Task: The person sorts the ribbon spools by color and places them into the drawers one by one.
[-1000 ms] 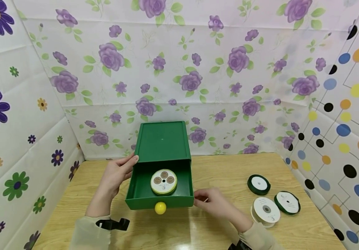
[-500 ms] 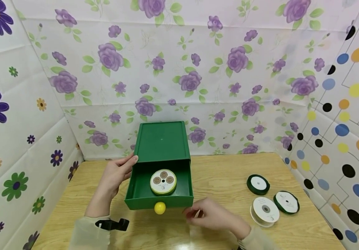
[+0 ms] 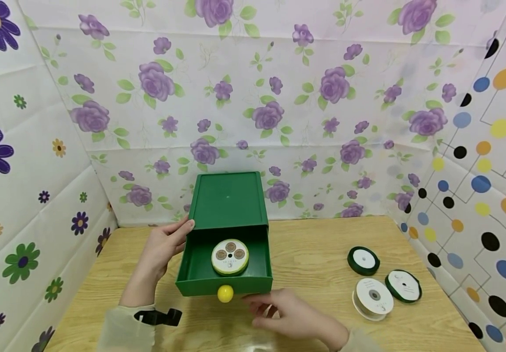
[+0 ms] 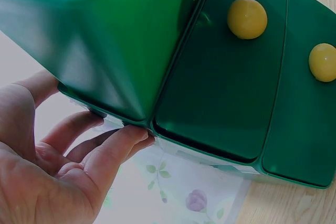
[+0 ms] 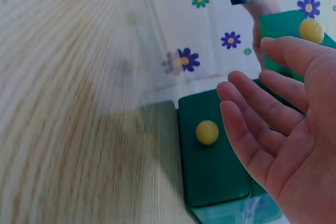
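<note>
A green chest of drawers [image 3: 228, 200] stands at the back of the table with its top drawer [image 3: 224, 286] pulled out. In that drawer lies a ribbon spool [image 3: 230, 256] with a white label and yellow edge. My left hand [image 3: 166, 239] touches the chest's left side near the front, with the thumb at the top edge. In the left wrist view its fingers [image 4: 113, 156] meet the green edge below the pulled-out drawer. My right hand [image 3: 285, 313] holds nothing and is at the drawer's lower front, right of the yellow knob [image 3: 225, 293]. Its fingers are loosely spread in the right wrist view.
Below the pulled-out drawer are two closed drawers with yellow knobs [image 4: 247, 18]. To the right on the wooden table [image 3: 314, 244] lie two dark green ribbon spools [image 3: 363, 260] and a white spool [image 3: 373, 297]. Patterned cloth walls [image 3: 235, 98] surround the table.
My right hand has moved left from the drawer's right front corner to beneath its front, closer to the knob. My left hand, the drawer and the spools stay put.
</note>
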`<state>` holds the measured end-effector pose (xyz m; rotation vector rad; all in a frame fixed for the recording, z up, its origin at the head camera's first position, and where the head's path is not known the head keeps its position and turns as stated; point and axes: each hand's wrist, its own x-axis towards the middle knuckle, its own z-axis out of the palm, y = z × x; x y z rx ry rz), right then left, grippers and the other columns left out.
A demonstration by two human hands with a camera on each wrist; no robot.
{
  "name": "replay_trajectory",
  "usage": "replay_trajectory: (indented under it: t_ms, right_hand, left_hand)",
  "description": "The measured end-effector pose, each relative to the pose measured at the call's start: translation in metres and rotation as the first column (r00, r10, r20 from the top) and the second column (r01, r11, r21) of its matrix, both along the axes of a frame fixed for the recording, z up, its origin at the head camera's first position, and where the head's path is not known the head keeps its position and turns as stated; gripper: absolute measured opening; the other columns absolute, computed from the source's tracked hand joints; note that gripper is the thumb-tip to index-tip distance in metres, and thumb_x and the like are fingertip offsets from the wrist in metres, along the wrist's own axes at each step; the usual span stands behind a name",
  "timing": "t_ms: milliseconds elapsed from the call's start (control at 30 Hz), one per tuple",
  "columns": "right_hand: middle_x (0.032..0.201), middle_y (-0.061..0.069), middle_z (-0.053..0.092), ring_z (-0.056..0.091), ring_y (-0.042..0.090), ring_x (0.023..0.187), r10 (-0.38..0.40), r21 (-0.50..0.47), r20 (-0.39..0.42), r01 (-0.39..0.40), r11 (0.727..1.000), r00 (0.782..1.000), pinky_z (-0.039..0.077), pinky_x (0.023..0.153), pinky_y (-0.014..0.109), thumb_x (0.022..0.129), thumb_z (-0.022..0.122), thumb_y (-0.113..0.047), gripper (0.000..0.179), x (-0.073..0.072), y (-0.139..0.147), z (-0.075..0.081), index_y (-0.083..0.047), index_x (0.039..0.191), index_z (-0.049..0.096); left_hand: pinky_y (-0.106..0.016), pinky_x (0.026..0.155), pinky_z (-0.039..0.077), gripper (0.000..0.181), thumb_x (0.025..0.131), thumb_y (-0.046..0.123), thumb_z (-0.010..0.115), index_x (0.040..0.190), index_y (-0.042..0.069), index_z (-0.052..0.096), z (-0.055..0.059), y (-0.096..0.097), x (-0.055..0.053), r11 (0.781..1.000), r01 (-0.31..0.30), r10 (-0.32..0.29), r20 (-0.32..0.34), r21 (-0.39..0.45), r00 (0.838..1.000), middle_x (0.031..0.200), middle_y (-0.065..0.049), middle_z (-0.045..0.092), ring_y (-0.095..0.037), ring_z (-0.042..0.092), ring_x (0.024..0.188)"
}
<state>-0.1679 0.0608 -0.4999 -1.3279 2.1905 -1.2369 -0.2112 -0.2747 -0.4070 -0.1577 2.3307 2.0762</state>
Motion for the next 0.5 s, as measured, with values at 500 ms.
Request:
replay_trajectory:
  t_ms: [500]
  right_hand:
    - [0.117,-0.007,0.068,0.066,0.003,0.099,0.028,-0.103,0.117,-0.016,0.995,0.993,0.058,0.078,0.023,0.102,0.061,-0.025,0.045,0.016,-0.015,0.009,-0.020,0.146,0.051]
  left_hand:
    - [-0.041,0.100,0.050,0.077,0.089,0.053,0.071,0.148,0.009,0.048,0.000,0.000,0.001,1.000,0.005,-0.005,-0.009,-0.004,1.000,0.151,-0.016,0.043,-0.033,0.054,0.128]
